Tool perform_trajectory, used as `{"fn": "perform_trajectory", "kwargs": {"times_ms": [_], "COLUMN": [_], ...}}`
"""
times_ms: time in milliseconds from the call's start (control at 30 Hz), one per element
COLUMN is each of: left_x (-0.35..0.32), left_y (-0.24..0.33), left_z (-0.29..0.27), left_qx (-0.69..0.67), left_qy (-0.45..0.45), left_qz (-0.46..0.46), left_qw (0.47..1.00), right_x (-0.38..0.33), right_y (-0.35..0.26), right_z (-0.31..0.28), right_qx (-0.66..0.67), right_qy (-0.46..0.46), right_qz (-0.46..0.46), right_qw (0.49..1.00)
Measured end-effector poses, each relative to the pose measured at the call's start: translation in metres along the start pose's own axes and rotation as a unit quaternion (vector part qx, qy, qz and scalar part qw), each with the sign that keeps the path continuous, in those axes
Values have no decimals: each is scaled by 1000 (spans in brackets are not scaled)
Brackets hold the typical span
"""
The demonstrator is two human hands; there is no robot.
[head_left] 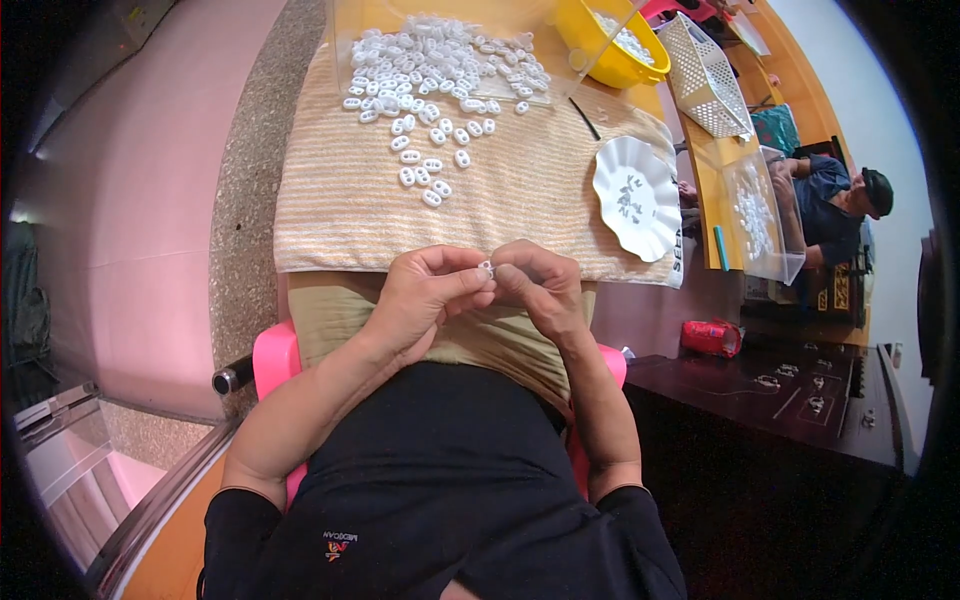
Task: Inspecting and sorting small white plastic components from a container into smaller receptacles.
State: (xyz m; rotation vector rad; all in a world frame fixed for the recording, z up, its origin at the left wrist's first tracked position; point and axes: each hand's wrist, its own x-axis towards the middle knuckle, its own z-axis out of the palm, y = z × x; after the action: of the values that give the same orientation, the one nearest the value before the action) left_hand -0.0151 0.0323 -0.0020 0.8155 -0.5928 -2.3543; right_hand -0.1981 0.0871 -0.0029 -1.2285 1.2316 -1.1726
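Observation:
My left hand (pixel 432 293) is closed in a pinch on a small white plastic piece (pixel 487 267), just off the near edge of the towel and above my lap. My right hand (pixel 541 287) meets it there, thumb and forefinger pressed together at the piece. Whatever those right fingers grip is too small and covered to make out. Beyond them, many white oval two-hole plastic pieces (pixel 432 165) lie scattered and heaped on the striped towel (pixel 340 220). To the right, a white scalloped plate (pixel 660 215) holds several small grey bits (pixel 630 200).
A clear plastic sheet or bin (pixel 345 50) stands around the heap. At the far right are a yellow basin (pixel 625 72) with white pieces and a white perforated basket (pixel 705 80). A thin black stick (pixel 585 118) lies near the plate. Another person (pixel 835 205) works beside a clear bin (pixel 775 265).

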Motion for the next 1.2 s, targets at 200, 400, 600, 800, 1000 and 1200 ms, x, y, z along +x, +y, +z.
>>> {"fn": "perform_trajectory", "kwargs": {"times_ms": [200, 400, 600, 800, 1000, 1200], "left_x": [-1, 1, 2, 1, 3, 1], "left_y": [1, 0, 1, 2, 1, 4], "left_z": [1, -1, 0, 2, -2, -2], "left_qx": [6, 11, 18, 29, 32, 30], "left_qy": [0, 15, 22, 22, 13, 15], "left_qz": [-1, -2, 4, 10, 18, 21], "left_qw": [1000, 1000, 1000, 999, 999, 999], "right_x": [0, -2, -2, -2, 9, 24], "right_y": [-7, -15, -31, -35, -44, -48], "right_z": [-2, -11, -34, -85, -88, -90], "right_qx": [-7, -13, -17, -207, -244, -303], "right_qy": [-7, 24, 141, 232, 228, 214], "right_qz": [-5, 39, -11, -32, -18, -26], "right_qw": [1000, 999, 990, 950, 943, 928]}}
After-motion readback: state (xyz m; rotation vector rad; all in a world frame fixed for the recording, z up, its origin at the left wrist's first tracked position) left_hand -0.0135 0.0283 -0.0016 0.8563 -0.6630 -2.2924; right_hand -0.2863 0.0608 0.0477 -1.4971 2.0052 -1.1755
